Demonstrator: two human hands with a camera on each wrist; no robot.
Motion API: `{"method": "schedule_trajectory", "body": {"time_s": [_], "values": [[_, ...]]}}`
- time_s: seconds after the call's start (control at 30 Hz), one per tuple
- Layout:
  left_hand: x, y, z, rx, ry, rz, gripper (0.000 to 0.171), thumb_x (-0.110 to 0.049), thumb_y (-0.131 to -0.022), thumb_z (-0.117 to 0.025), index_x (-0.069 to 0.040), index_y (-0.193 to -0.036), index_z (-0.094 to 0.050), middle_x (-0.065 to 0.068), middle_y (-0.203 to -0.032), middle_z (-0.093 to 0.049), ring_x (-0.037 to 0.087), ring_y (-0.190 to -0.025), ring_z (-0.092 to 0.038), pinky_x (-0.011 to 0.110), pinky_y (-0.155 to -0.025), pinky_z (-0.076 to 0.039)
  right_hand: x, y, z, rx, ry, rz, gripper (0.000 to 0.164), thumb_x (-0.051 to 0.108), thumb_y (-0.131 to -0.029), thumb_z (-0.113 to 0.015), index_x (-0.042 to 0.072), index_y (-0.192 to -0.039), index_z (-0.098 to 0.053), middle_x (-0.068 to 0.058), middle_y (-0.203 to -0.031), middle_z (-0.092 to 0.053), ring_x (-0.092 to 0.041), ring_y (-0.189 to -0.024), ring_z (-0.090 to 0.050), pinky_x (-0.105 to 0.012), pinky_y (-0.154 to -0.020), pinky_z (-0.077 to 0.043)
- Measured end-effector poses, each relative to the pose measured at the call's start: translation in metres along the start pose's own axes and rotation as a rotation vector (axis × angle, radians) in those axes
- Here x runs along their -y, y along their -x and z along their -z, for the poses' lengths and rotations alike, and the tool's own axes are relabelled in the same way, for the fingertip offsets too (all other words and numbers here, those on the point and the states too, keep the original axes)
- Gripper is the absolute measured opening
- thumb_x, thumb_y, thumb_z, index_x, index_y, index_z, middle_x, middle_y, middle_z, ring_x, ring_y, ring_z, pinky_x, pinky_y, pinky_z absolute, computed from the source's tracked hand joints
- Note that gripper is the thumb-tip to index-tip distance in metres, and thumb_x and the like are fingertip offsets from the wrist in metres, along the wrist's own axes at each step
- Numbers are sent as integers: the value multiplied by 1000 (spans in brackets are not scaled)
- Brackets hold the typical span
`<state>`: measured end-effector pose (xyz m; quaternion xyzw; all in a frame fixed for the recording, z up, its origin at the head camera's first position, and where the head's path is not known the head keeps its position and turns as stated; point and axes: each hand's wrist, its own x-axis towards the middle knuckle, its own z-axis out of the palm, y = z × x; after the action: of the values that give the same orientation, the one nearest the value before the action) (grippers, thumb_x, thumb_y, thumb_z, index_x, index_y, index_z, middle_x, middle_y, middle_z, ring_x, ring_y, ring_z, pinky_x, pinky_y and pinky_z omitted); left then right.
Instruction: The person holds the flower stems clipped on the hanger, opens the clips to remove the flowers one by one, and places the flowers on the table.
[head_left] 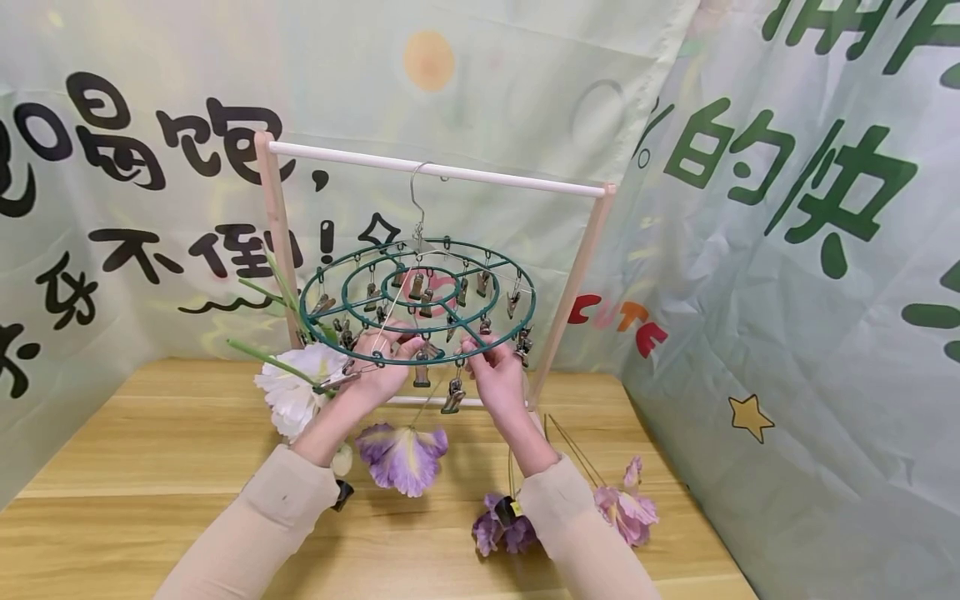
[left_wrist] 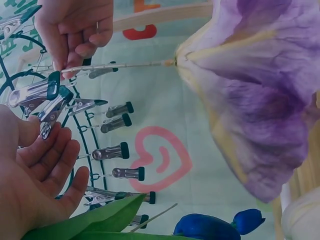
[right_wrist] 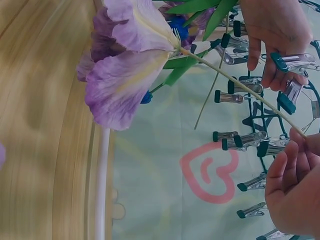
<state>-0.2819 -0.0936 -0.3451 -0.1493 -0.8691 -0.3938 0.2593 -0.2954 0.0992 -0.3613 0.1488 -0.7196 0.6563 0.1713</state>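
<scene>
A round green clip hanger (head_left: 420, 362) hangs by its metal hook from a rack's white bar (head_left: 510, 177), with several metal clips around its rings. My left hand (head_left: 378, 371) is at the near left side of the rings, its thumb and fingers pinching a metal clip (left_wrist: 52, 111) with green tips. At the right, my right hand (head_left: 498, 379) pinches the thin stem (right_wrist: 240, 86) of a purple flower (head_left: 405, 458) near the stem's end. The bloom hangs head down below the hanger, and the stem end is close to the clips in the left wrist view.
A white flower (head_left: 296, 392) hangs at the hanger's left, with green stems beside it. Blue flower buds (left_wrist: 207, 226) and green leaves show in the left wrist view. Dark purple (head_left: 498, 525) and pink flowers (head_left: 628, 508) lie on the wooden table (head_left: 187, 483). Printed cloth surrounds it.
</scene>
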Motion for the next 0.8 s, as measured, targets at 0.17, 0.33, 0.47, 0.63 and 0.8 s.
{"method": "schedule_trajectory", "body": {"time_s": [0.17,0.33,0.47,0.63,0.8], "values": [[2,1,0,-9,-2,-18,19,-21,-103,-64,-4,-103,-72,15,-103,-69,37,-99,-64,49,-85,-51,-1,0,0,19,15,-3,16,7,-101,-68,-6,-109,-73,-1,-80,-66,-14,-71,-58,-23,-64,-51],[2,2,1,-17,-13,-9,21,-22,-103,-64,-4,-103,-73,15,-106,-71,40,-101,-65,51,-87,-50,-3,1,-1,64,52,-51,19,4,-101,-64,-10,-112,-71,-8,-92,-74,-11,-69,-59,-22,-64,-51],[1,2,2,-6,-15,-22,19,-23,-103,-65,-4,-100,-71,13,-99,-68,37,-96,-64,49,-83,-51,-2,3,-1,83,92,-69,21,0,-99,-59,-9,-114,-72,-17,-102,-76,-16,-69,-62,-21,-64,-51],[2,2,2,-22,-13,-39,18,-21,-102,-66,-4,-97,-68,14,-95,-65,37,-91,-63,48,-79,-52,0,4,-1,101,76,-96,23,-3,-99,-57,-11,-116,-70,-18,-96,-75,-19,-70,-66,-27,-67,-57],[0,4,1,-9,-39,21,22,-23,-104,-63,-1,-101,-69,20,-103,-66,43,-100,-62,54,-88,-51,-5,4,3,157,14,-192,19,1,-101,-58,-12,-112,-67,-7,-85,-71,-17,-71,-67,-31,-72,-61]]}}
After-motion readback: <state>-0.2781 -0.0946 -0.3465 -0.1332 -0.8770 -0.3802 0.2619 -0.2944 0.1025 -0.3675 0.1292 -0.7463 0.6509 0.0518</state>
